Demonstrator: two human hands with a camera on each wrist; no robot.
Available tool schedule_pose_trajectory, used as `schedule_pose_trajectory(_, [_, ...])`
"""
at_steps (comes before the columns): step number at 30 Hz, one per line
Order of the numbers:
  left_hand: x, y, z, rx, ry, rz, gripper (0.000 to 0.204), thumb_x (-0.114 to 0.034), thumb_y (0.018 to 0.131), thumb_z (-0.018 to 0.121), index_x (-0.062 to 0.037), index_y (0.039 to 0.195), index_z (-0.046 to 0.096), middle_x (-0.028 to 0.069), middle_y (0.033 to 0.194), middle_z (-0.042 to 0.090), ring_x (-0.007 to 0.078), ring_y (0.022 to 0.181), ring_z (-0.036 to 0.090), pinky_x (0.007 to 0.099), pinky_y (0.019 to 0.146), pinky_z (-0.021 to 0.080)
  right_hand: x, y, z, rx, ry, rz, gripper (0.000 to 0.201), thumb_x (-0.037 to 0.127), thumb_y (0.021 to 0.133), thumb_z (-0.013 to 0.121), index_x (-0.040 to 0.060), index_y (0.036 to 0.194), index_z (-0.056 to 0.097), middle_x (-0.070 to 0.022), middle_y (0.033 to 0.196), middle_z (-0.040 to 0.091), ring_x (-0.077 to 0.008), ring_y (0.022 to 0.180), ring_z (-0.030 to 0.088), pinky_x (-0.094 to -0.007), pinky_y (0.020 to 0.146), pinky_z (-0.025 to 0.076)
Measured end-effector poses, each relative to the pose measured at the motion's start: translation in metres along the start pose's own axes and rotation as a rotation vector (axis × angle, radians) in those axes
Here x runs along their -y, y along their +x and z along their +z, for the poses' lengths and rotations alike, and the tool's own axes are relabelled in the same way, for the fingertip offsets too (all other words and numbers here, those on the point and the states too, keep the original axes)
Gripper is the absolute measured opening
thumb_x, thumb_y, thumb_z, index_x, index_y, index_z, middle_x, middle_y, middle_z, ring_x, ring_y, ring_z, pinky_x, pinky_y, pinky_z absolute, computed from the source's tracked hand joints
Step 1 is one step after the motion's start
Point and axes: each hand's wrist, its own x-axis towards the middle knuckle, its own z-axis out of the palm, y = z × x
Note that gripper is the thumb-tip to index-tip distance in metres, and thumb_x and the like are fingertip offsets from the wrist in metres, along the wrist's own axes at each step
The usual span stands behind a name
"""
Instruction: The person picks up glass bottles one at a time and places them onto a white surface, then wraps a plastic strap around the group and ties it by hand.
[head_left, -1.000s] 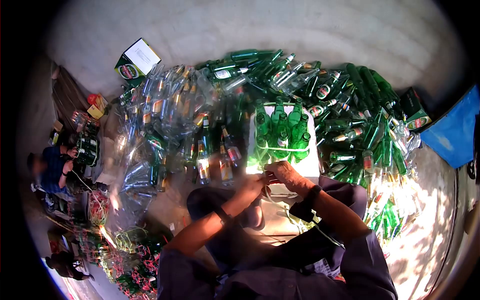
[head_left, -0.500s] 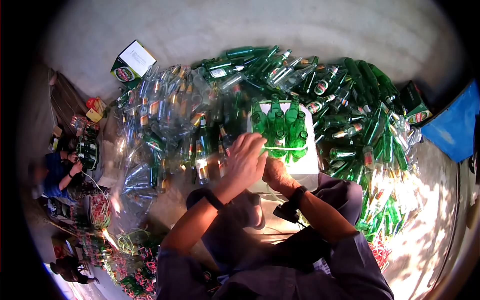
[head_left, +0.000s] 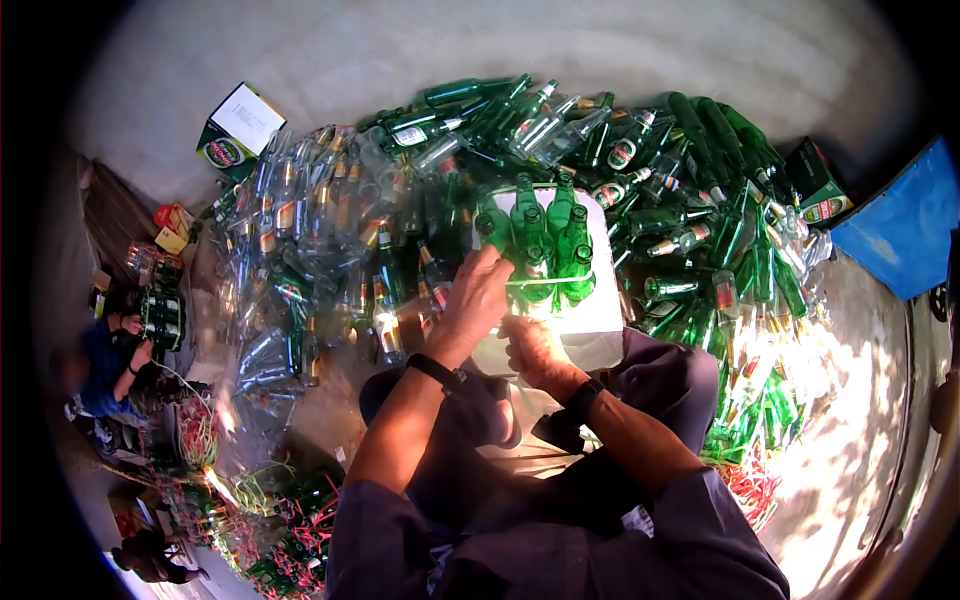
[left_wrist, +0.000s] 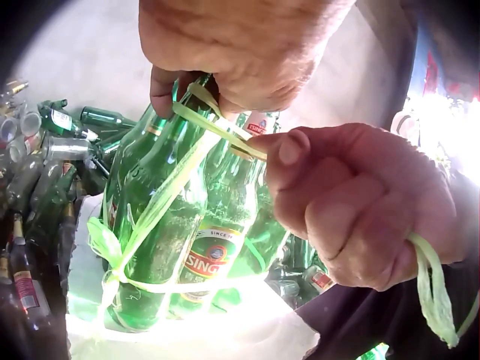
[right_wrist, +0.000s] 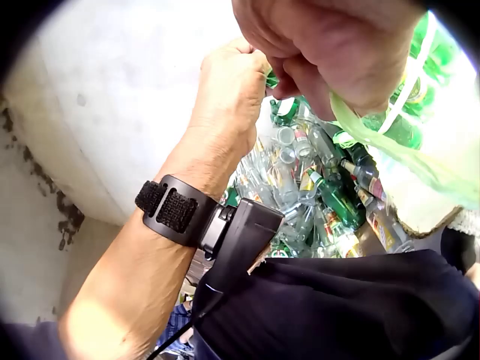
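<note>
A bundle of green glass bottles (left_wrist: 199,247) stands upright on a white-topped support (head_left: 598,240), with pale green plastic twine (left_wrist: 161,199) tied round it. My left hand (head_left: 478,300) is at the near left bottle, its fingers curled at the neck, where a loop of the twine passes. The palm hides the bottle's mouth in the left wrist view. Beside it, my right hand (left_wrist: 360,202) grips the twine in a fist, thumb on top, with the strand running taut to the neck. A loose tail of twine hangs from the right hand.
A heap of loose clear and green bottles (head_left: 330,200) surrounds the support. Beer cartons (head_left: 240,130) stand at both back corners, with a blue sheet (head_left: 900,225) at right. Another person (head_left: 110,355) sits at far left near piled twine (head_left: 200,425). Red twine (head_left: 750,490) lies at lower right.
My hands were together at the bundle's front. The left hand lifted away with fingers spread, then went to the bottle neck. The right hand has stayed low in front, holding the twine.
</note>
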Motion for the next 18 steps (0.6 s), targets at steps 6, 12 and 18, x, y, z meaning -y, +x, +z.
schedule_pose_trajectory(6, [0.0,0.0,-0.001,0.023,-0.036,-0.03,0.012,0.006,0.082,0.059,0.0004,0.091,0.064,0.0154,0.089,0.053,0.0348,0.088,0.058,0.0426,0.076,0.049,0.006,-0.017,-0.002,0.042,-0.006,-0.032,0.015,0.019,0.085,0.065,0.0084,0.08,0.056,0.0054,0.059,0.034,-0.008,0.044,0.03,-0.0267,0.04,0.022])
schedule_pose_trajectory(12, [-0.006,0.002,-0.006,0.033,0.002,-0.045,0.012,0.005,0.082,0.059,0.0017,0.091,0.066,0.0157,0.093,0.055,0.034,0.09,0.059,0.0418,0.079,0.05,0.002,-0.005,-0.013,0.036,-0.109,-0.053,0.012,0.018,0.087,0.063,0.0081,0.082,0.057,0.0057,0.057,0.033,-0.0075,0.044,0.03,-0.0267,0.04,0.021])
schedule_pose_trajectory(18, [-0.016,0.0,-0.017,-0.02,0.02,0.007,0.021,-0.001,0.078,0.068,-0.0014,0.099,0.066,0.0131,0.105,0.053,0.0339,0.103,0.054,0.044,0.089,0.047,0.005,0.001,-0.02,0.103,-0.222,-0.198,0.016,0.02,0.087,0.064,0.0064,0.081,0.057,0.006,0.056,0.034,-0.0074,0.042,0.028,-0.0267,0.04,0.021])
